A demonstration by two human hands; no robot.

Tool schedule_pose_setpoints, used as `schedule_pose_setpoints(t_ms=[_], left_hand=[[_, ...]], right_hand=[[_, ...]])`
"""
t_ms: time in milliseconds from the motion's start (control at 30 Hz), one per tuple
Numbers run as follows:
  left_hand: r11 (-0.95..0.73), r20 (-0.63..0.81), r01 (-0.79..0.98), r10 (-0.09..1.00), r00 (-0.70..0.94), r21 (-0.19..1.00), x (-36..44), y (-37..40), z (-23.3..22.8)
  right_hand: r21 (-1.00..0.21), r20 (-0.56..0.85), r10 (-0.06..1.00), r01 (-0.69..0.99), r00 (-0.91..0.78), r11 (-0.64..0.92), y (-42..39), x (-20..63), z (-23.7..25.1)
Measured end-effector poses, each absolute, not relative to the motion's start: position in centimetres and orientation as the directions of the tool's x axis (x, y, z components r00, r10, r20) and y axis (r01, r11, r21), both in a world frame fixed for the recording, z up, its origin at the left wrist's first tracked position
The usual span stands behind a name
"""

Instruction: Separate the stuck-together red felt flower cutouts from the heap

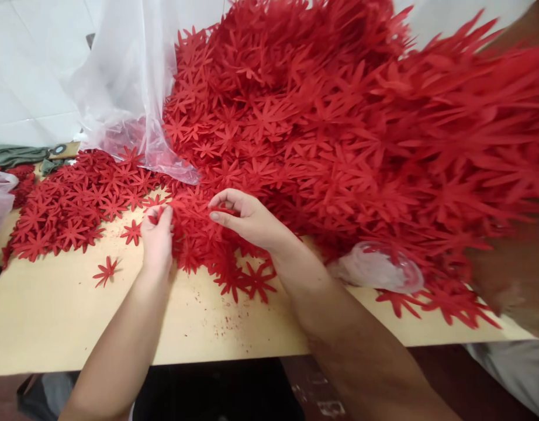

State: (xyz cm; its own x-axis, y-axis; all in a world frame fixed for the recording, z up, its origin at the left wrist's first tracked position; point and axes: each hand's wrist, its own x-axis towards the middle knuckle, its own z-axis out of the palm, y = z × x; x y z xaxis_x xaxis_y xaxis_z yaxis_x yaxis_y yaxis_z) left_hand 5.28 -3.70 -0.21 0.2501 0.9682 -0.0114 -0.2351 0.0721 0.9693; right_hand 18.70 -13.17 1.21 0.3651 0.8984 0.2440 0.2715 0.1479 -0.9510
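Note:
Red flower-shaped cutouts (269,117) with several narrow petals lie heaped in front of both hands. My left hand (156,242) is closed in a pinch at the near edge of the pile, and a bit of a red cutout shows between its fingers. To the right, my right hand (249,221) hovers over the cutouts with curled fingers and its thumb a little apart from them. Red shows in that gap, but nothing is plainly gripped. Beside my left hand, one loose cutout (106,271) lies flat on the table (120,327).
A clear plastic bag (129,82) stands at the back left, against a lower heap (72,204) of cutouts. Another crumpled bag (383,268) lies at the right. Another person's arm (510,269) reaches in from the right edge. Red specks dot the tabletop.

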Motion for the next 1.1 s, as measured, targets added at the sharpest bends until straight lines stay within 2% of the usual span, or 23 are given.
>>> schedule_pose_setpoints(t_ms=[100, 200, 267, 333, 433, 533, 667, 800, 867, 967, 1100], left_hand=[[0.006, 0.047, -0.185, 0.959, 0.278, 0.983, 5.3, -3.1, 0.0], [-0.028, 0.097, -0.16, 0.894, 0.438, 0.987, 5.7, -4.1, -0.2], [-0.025, 0.106, -0.158, 0.843, 0.528, 0.987, 6.0, -4.9, -0.4], [-0.003, 0.081, -0.142, 0.834, 0.546, 0.99, 6.1, -5.3, -0.4], [0.126, -0.032, -0.146, 0.854, 0.52, 0.981, 5.8, -5.4, 0.2], [0.281, -0.125, -0.183, 0.801, 0.585, 0.942, 5.3, -6.0, 1.4], [0.43, -0.186, -0.222, 0.722, 0.667, 0.875, 4.5, -7.6, 2.7], [0.567, -0.231, -0.274, 0.661, 0.713, 0.777, 3.5, -8.8, 3.1], [0.587, -0.218, -0.294, 0.646, 0.731, 0.754, 3.0, -9.4, 2.9], [0.562, -0.215, -0.271, 0.65, 0.729, 0.781, 3.0, -10.1, 2.2], [0.451, -0.221, -0.236, 0.749, 0.625, 0.861, 4.0, -10.5, 1.0]], right_hand=[[-0.934, 0.282, 0.813, 0.339, 0.509, 0.113, -13.2, 20.1, 1.0], [-0.832, 0.395, 0.678, 0.554, 0.62, -0.021, -13.8, 21.1, 0.6], [-0.695, 0.497, 0.611, 0.704, 0.616, -0.145, -14.7, 21.0, 0.5], [-0.568, 0.567, 0.601, 0.796, 0.563, -0.209, -15.8, 20.2, 0.5], [-0.486, 0.613, 0.648, 0.862, 0.453, -0.143, -17.0, 18.2, 0.5], [-0.52, 0.633, 0.666, 0.854, 0.394, -0.011, -17.3, 15.8, 0.6], [-0.646, 0.605, 0.693, 0.751, 0.391, 0.14, -16.8, 13.5, 0.6], [-0.765, 0.517, 0.731, 0.624, 0.445, 0.16, -16.1, 13.0, 0.2], [-0.817, 0.468, 0.724, 0.56, 0.506, 0.137, -16.0, 13.2, -0.1], [-0.869, 0.411, 0.698, 0.482, 0.586, 0.107, -16.3, 13.5, -0.5], [-0.867, 0.403, 0.667, 0.495, 0.626, 0.059, -17.2, 13.3, -0.3]])
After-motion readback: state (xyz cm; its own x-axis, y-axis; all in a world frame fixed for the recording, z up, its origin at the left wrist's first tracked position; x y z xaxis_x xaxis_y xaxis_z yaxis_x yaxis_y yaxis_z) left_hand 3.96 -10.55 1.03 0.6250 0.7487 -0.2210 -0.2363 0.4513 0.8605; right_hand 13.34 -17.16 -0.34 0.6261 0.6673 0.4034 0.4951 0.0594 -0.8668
